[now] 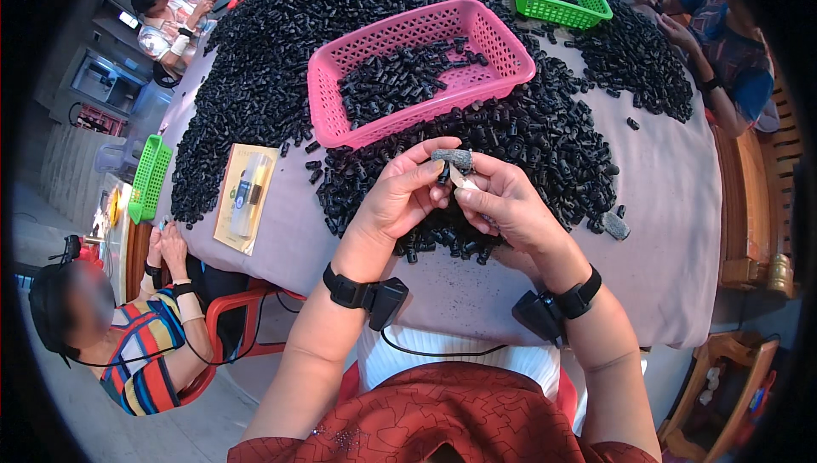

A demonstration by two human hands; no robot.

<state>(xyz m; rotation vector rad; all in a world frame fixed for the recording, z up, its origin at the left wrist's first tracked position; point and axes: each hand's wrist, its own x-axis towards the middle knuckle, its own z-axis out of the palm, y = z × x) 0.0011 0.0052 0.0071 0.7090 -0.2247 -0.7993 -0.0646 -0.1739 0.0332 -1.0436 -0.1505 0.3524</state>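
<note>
My left hand is closed, pinching a small black plastic part between thumb and fingers. Against that part, my right hand grips a small pointed blade, its thumb pressed along it. A grey, rough-textured finger sleeve appears to cover the tip of my right index finger, bent over the part. Both hands are close together above the near edge of a large heap of black plastic parts. Just beyond them stands a pink perforated basket, partly filled with the same parts.
A green basket with black parts stands at the far right; another green basket is at the left edge. A yellow packet and a grey piece lie on the cloth-covered table. Several people sit around it.
</note>
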